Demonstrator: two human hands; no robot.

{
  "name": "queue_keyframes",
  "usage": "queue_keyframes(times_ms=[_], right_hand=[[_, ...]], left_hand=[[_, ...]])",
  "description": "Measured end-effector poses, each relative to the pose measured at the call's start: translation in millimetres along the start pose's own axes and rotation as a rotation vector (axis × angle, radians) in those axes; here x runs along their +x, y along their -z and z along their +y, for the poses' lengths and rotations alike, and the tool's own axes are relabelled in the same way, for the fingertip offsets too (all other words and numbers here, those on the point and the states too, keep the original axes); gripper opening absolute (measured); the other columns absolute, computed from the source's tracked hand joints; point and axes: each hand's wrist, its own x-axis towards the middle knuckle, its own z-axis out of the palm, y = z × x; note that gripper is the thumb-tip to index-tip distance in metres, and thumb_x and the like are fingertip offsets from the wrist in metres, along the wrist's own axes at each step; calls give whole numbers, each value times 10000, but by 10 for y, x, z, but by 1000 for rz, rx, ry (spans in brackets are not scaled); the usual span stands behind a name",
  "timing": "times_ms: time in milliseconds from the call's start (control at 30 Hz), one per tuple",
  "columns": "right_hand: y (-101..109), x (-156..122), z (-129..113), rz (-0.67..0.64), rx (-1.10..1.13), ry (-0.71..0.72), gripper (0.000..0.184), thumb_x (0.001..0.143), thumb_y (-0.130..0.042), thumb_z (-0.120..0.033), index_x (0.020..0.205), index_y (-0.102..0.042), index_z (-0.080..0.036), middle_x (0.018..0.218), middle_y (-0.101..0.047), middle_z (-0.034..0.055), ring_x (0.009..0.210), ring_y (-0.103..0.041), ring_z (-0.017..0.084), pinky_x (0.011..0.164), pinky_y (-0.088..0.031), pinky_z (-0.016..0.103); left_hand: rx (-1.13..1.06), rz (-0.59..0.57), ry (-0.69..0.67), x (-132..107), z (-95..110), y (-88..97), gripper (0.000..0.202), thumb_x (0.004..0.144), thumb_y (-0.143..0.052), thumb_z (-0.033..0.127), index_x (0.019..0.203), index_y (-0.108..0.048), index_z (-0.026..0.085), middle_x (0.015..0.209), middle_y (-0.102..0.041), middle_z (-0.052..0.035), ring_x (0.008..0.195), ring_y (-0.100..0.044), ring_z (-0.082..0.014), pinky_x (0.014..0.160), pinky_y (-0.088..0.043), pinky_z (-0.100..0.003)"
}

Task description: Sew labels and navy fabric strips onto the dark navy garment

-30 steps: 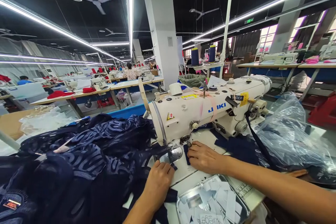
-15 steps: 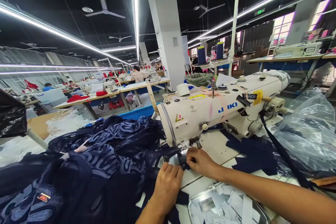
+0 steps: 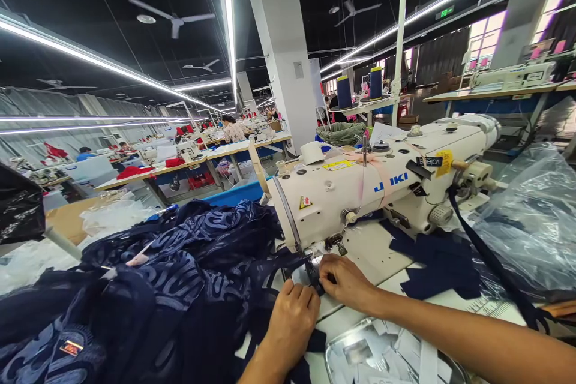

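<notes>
Both hands work close to the needle area of a cream sewing machine (image 3: pixel 342 198) marked JUKI. My left hand (image 3: pixel 294 318) is closed, knuckles up, at the edge of the dark navy fabric (image 3: pixel 270 273); its fingertips are hidden. Beside the presser foot, my right hand (image 3: pixel 344 279) has thumb and fingers pinched at the same dark cloth, just in front of the needle. A heap of navy garments with pale swirl patterning (image 3: pixel 180 270) spreads to the left of my hands.
A metal tray of white labels (image 3: pixel 382 351) sits below my right forearm. Navy fabric pieces (image 3: pixel 438 270) lie right of the machine bed, near a clear plastic bag (image 3: pixel 535 222). Navy thread cones (image 3: pixel 344 93) stand behind the machine. Other people work at tables farther back.
My left hand has shifted slightly up and right, nearer my right hand. My right hand stays almost in place by the needle. The camera view has tilted a little.
</notes>
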Motion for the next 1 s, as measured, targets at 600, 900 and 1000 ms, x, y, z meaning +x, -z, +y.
queue_keyframes(times_ms=[600,900,1000], right_hand=[[95,-142,10,-105,-114,210,210,753,-510,-70,793,-660,-211,888,-612,14,835,-516,174,761,-387,301],[198,-199,-102,-213,-601,541,201,735,-495,-36,890,-594,-115,871,-588,87,814,-522,223,649,-443,304],[300,-92,26,-279,-615,689,246,776,-472,-44,987,-579,-111,927,-600,88,844,-526,216,678,-446,300]], left_hand=[[0,-72,1,7,10,-69,254,793,-387,-5,631,-518,142,541,-489,-2,517,-467,-148,565,-326,-287],[-150,-193,15,-75,-132,106,150,799,-488,87,680,-550,152,744,-599,-31,707,-548,-176,639,-409,-316],[-279,-167,-22,-92,-139,116,137,801,-471,81,765,-576,161,974,-625,-44,935,-547,-182,822,-416,-343]])
